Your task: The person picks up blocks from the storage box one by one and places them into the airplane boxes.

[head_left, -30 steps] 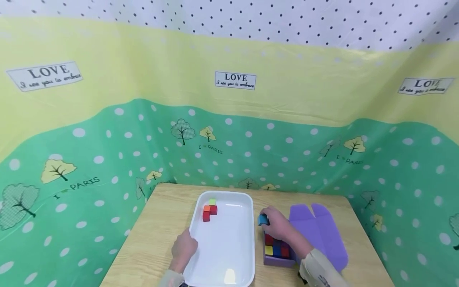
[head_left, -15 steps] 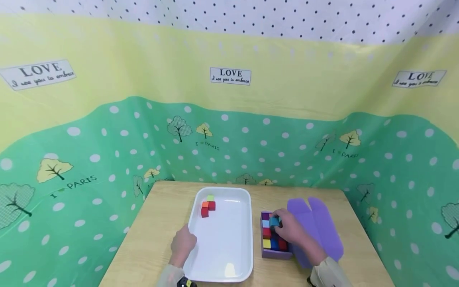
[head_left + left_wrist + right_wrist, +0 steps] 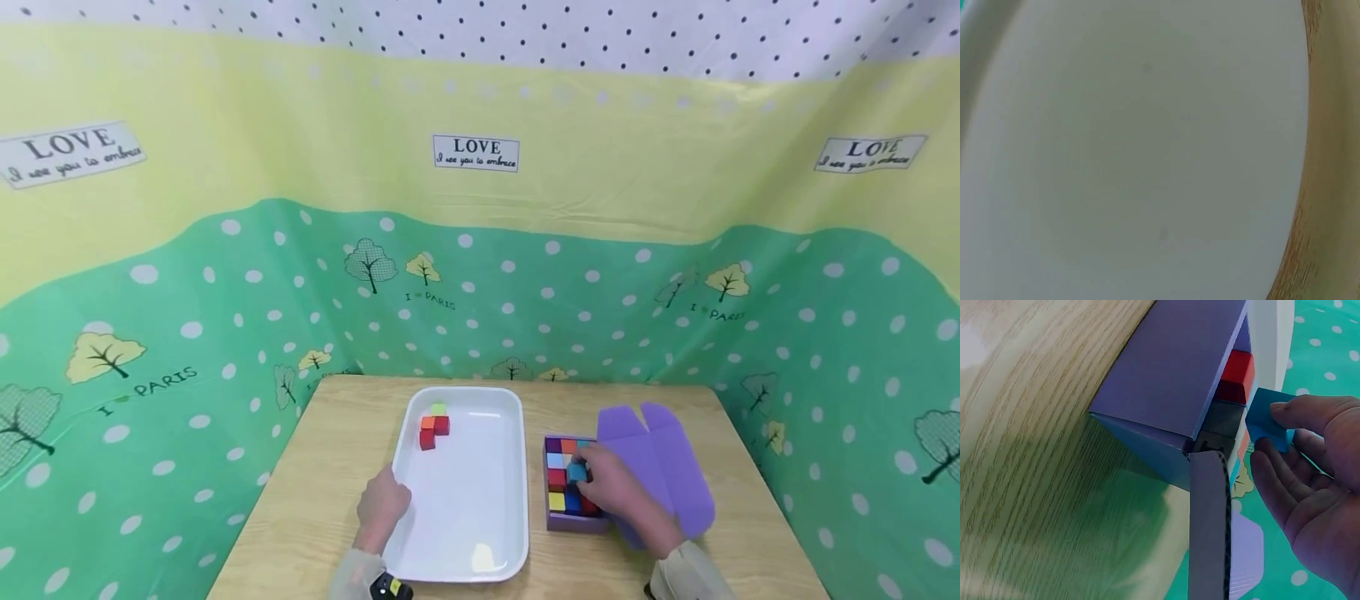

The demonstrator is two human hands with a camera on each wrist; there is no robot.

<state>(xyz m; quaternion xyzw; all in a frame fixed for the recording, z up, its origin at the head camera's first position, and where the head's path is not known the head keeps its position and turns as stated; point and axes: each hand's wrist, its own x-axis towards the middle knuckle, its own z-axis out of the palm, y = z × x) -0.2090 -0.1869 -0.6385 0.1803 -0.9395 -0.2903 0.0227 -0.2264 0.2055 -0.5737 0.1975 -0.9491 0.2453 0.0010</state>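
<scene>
A blue cube (image 3: pixel 576 473) is pinched between the thumb and fingers of my right hand (image 3: pixel 611 481), just over the purple cardboard box (image 3: pixel 577 523). In the right wrist view the same blue cube (image 3: pixel 1267 419) stands out above the box opening. Rows of coloured cubes fill the box, a yellow cube (image 3: pixel 557 502) at its near left corner; my hand hides part of its right side. My left hand (image 3: pixel 384 504) grips the left rim of the white tray (image 3: pixel 465 500). Toward the tray's far left lie two red cubes, an orange cube (image 3: pixel 428 423) and a lime cube (image 3: pixel 438 409).
The box's purple lid (image 3: pixel 660 467) lies folded open to the right, under my right forearm. Both containers stand on a wooden table (image 3: pixel 300 500). A printed curtain (image 3: pixel 480 292) hangs along the back and both sides.
My right hand has carried the blue cube from the box's far left edge right and down to over its middle. The left hand stays on the tray rim; the head view has shifted slightly.
</scene>
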